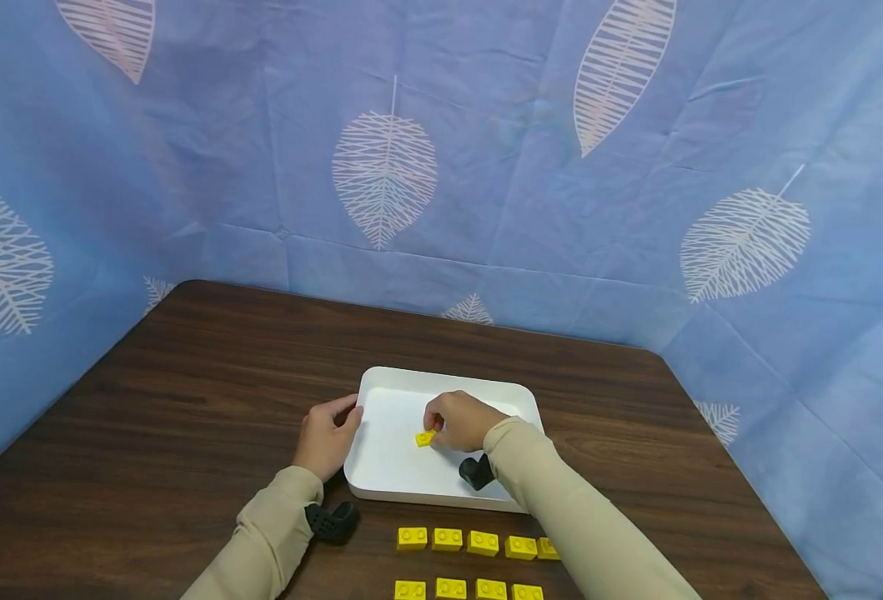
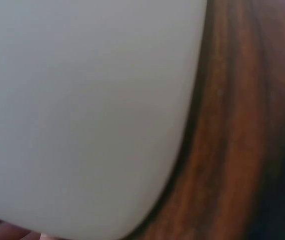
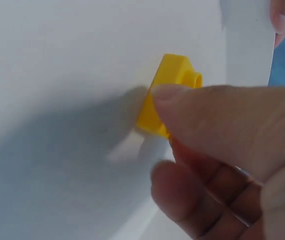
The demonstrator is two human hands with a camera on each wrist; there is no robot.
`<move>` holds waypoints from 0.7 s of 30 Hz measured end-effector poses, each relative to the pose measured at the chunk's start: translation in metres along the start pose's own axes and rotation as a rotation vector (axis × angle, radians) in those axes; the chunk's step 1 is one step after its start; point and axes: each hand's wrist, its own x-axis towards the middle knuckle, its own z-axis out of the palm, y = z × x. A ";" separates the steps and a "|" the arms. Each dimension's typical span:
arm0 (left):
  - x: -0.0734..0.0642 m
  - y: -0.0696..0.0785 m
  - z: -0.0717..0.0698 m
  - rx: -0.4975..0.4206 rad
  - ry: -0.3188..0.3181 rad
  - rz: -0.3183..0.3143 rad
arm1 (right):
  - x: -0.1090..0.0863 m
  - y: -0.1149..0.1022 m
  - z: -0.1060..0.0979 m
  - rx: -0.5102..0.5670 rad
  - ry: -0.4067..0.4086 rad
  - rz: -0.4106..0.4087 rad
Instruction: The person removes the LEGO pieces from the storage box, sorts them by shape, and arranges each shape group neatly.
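My right hand [image 1: 465,419] is over the middle of a white tray [image 1: 381,481], pinching a small yellow toy brick [image 1: 424,438]. In the right wrist view the thumb lies across the brick [image 3: 168,75], whose studs face the right side of that view. Close under the brick is the tray floor, with the hand's shadow on it. My left hand [image 1: 327,435] holds the tray's left rim, thumb at the edge. The left wrist view is filled by the tray's pale side [image 2: 92,110], with bits of the fingers [image 2: 7,231] at the lower left corner.
Two rows of yellow bricks lie on the dark wooden table [image 1: 208,400] in front of the tray, a near row [image 1: 451,589] and a far row [image 1: 447,539]. The right forearm covers the right end of the far row. A blue leaf-patterned cloth [image 1: 486,208] hangs behind.
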 end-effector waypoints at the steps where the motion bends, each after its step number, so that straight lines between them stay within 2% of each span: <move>1: 0.000 0.000 0.000 0.001 -0.002 0.000 | 0.000 -0.001 0.000 -0.006 0.002 0.000; 12: 0.002 0.000 -0.001 0.009 -0.022 -0.032 | 0.004 0.000 0.003 -0.032 0.007 0.039; 17: 0.004 0.001 -0.002 0.014 -0.016 -0.018 | 0.007 0.001 0.005 -0.033 0.019 0.056; 21: 0.004 0.001 -0.003 0.014 -0.025 -0.032 | 0.006 0.001 0.005 -0.030 0.000 0.080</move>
